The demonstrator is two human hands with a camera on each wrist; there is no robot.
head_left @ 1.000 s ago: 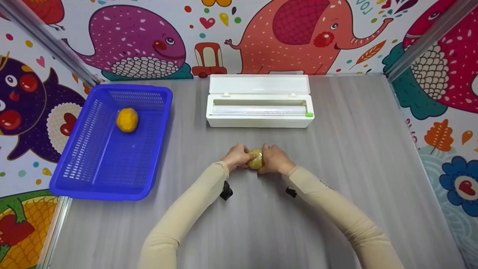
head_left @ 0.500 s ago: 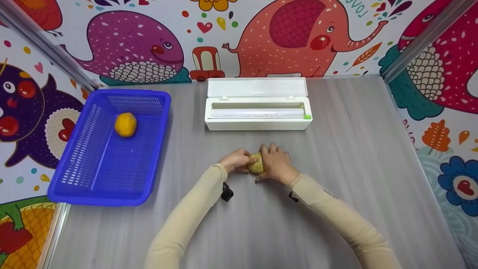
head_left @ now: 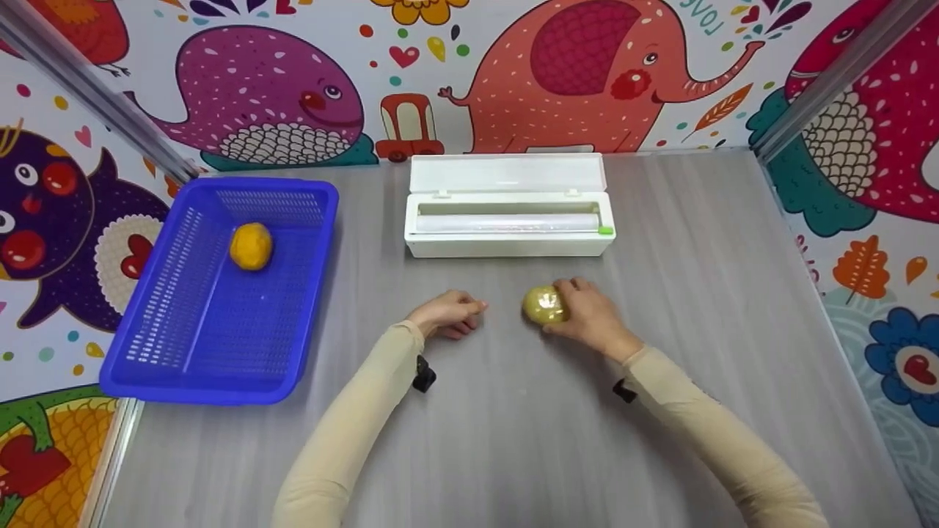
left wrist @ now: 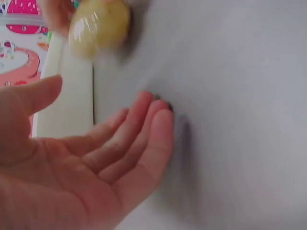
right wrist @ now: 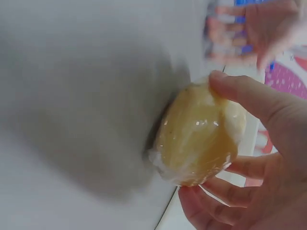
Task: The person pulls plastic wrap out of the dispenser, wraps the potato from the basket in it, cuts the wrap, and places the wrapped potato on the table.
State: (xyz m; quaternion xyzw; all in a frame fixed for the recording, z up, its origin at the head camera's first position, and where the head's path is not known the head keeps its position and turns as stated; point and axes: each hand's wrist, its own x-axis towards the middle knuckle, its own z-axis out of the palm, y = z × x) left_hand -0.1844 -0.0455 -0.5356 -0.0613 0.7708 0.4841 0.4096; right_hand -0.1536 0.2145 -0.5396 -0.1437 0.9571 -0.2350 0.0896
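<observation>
A round yellow-green fruit [head_left: 544,305], wrapped tightly in shiny clear film, is in my right hand [head_left: 593,315]. The right wrist view shows the thumb on one side of the wrapped fruit [right wrist: 199,134] and curled fingers on the other; its exact kind is unclear. My left hand [head_left: 449,314] is apart from it, to its left over the table. Seen in the left wrist view, that hand [left wrist: 96,158] has loosely bent fingers and holds nothing. Beyond both hands stands a white cling film dispenser [head_left: 510,246], lid up, a film roll [head_left: 506,223] inside.
A blue plastic basket [head_left: 312,293] stands at the left of the grey table [head_left: 469,440], with one orange-yellow fruit [head_left: 251,246] in its far part. Patterned walls [head_left: 579,73] and metal posts [head_left: 821,81] bound the table's back and sides.
The hands have parted: my left hand has let go of the wrapped fruit and drawn left. My right hand has carried the fruit a little to the right.
</observation>
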